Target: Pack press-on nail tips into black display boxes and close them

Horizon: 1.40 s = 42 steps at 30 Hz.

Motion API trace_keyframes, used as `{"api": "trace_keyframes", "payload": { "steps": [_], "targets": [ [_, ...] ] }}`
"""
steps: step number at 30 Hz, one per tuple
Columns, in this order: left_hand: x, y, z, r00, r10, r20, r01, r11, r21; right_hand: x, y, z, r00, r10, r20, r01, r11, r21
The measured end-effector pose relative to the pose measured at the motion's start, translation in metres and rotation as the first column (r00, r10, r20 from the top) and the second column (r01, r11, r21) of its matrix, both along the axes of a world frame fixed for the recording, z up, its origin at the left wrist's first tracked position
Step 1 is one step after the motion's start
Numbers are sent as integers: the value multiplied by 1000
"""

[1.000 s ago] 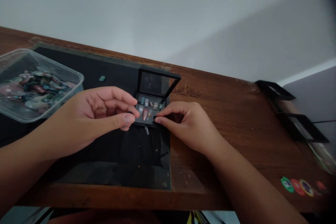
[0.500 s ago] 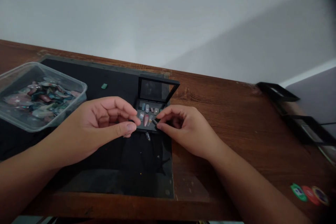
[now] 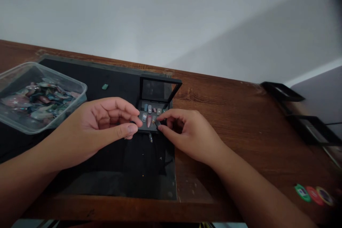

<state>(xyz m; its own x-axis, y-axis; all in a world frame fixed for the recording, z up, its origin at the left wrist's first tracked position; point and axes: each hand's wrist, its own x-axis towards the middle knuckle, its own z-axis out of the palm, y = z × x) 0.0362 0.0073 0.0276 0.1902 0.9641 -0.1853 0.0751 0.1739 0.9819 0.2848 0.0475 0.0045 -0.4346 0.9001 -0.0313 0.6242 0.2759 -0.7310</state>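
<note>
A small black case point(image 3: 173, 82) stands with its windowed lid raised, several press-on nails in its tray. Among these are a pink pointed nail point(image 3: 149, 121) and a blue one point(image 3: 145, 107). My right hand point(image 3: 187, 128) pinches a dark grey press-on nail point(image 3: 157, 123) between thumb and forefinger at the tray's lower right. At the case's left edge, my left hand point(image 3: 112, 121) is curled with thumb and fingertips close together; what they hold, if anything, is hidden. One shiny nail point(image 3: 151, 138) lies on the black mat just in front of the case.
A clear plastic tub point(image 3: 66, 114) heaped with press-on nails sits at the left. Behind my left hand, a green nail point(image 3: 105, 86) lies on the black mat point(image 3: 120, 181). Black frame-like objects point(image 3: 283, 92) are at the far right, round coloured items point(image 3: 314, 195) near the front right.
My right hand has shifted slightly left with the grey nail, lowering it a little toward the tray. My left hand stays nearly still. The view has moved slightly.
</note>
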Motion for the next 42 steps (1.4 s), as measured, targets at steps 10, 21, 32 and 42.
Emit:
{"api": "trace_keyframes", "payload": {
  "steps": [10, 21, 32, 42],
  "targets": [
    [0, 1, 1, 1000, -9, -12, 9, 1000, -10, -2, 0, 2, 999, -2, 40, 1, 1000, 25],
    [-2, 1, 4, 1000, 24, -3, -24, 1000, 10, 1, 1, 2, 993, 98, -67, -89, 987, 135],
    [-7, 0, 3, 998, 26, -55, -24, 999, 37, 10, 6, 6, 995, 100, 6, -99, 986, 133],
    [-7, 1, 1, 997, 44, -63, -42, 999, 24, 7, 4, 5, 996, 62, 63, -71, 987, 143]
  ]
}}
